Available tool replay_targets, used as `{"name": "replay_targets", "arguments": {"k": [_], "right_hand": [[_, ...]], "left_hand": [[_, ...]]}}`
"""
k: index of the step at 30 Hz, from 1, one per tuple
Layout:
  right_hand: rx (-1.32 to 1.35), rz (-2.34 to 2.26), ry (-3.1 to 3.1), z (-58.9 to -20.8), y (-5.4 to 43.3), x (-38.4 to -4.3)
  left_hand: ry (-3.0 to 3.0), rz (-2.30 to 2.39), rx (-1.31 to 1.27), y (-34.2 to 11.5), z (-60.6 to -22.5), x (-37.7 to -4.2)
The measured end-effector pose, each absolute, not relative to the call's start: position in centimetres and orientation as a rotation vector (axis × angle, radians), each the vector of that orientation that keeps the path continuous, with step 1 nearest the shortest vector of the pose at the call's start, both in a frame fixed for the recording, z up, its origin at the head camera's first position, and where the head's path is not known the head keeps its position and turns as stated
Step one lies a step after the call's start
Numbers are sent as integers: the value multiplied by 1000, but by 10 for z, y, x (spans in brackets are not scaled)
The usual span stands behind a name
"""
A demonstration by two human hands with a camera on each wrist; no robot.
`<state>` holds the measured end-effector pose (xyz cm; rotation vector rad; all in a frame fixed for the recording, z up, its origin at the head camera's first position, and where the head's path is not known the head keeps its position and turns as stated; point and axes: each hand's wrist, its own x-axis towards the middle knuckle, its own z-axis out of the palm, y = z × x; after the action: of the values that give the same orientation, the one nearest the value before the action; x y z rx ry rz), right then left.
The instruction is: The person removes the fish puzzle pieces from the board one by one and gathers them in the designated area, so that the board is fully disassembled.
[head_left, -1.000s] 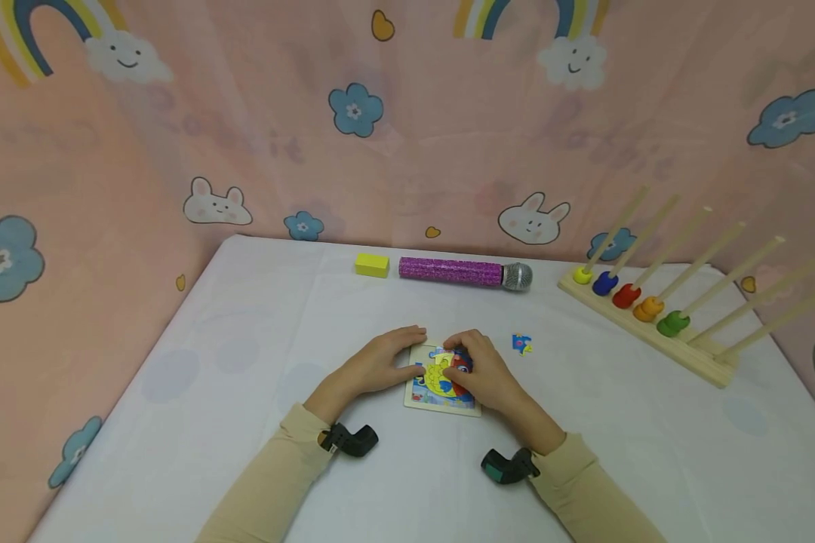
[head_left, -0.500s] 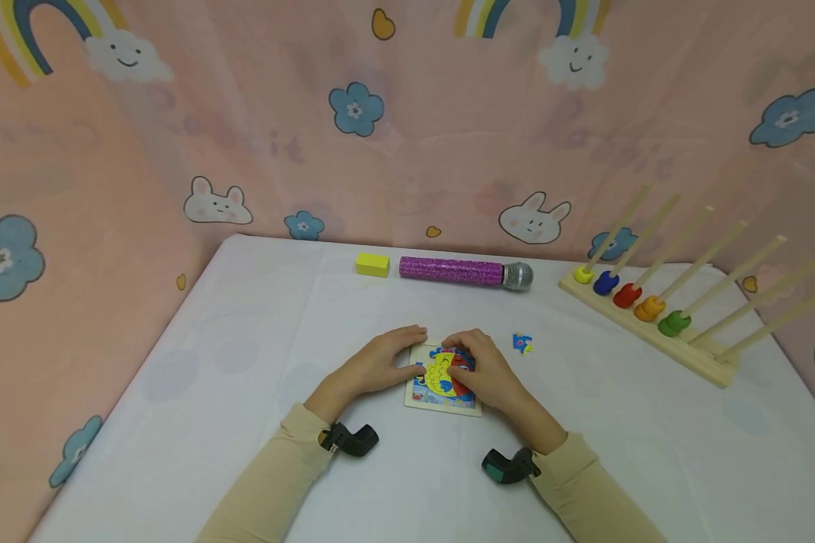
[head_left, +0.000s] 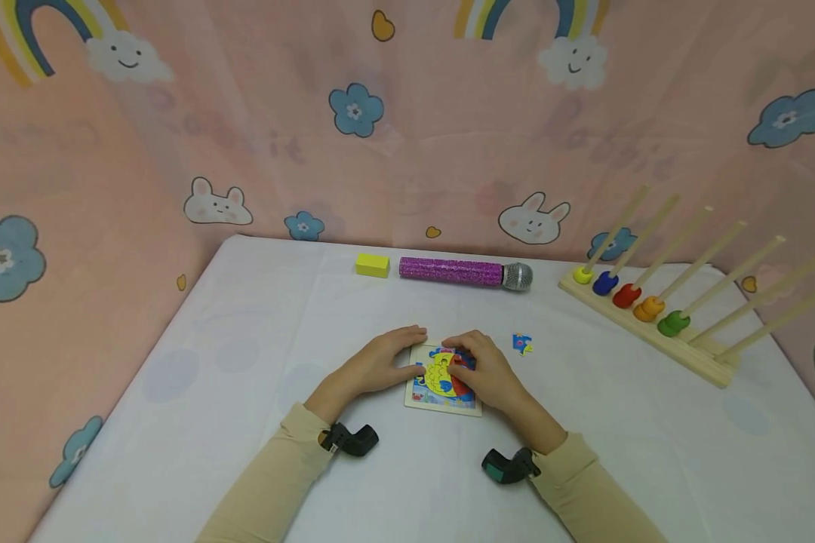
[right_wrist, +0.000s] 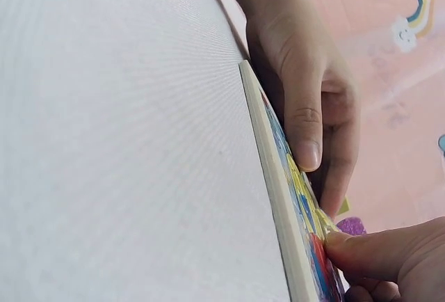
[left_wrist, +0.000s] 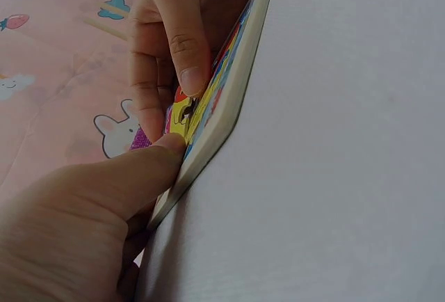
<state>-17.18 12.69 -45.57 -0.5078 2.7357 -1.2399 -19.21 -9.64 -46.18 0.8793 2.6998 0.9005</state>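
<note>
Microphone [head_left: 463,272] behind, bead rack [head_left: 652,332] rightward, left hand [head_left: 379,365] holding puzzle board [head_left: 443,410], right hand [head_left: 489,373] pinching red piece [head_left: 461,361]

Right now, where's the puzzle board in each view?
Head: puzzle board just below and right of centre.
Left wrist: slants from top edge down to lower left.
Right wrist: right of centre, running off the bottom edge.
Shared landmark: purple microphone, only partly seen in wrist views.

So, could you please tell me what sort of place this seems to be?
It looks like a children's play corner, perhaps a staged one: there is a pink cartoon-printed backdrop, a colourful picture puzzle and a wooden bead rack on a white-covered table.
</note>
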Motion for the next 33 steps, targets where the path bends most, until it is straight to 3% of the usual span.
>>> {"name": "replay_targets", "arguments": {"k": [16,33], "right_hand": [[-387,-1342,2591,-444,141,-176],[-301,-1292,2685,-435,227,-179]], "left_hand": [[2684,919,871,-95,-463,-192],[2695,895,870,-95,-461,-192]]}}
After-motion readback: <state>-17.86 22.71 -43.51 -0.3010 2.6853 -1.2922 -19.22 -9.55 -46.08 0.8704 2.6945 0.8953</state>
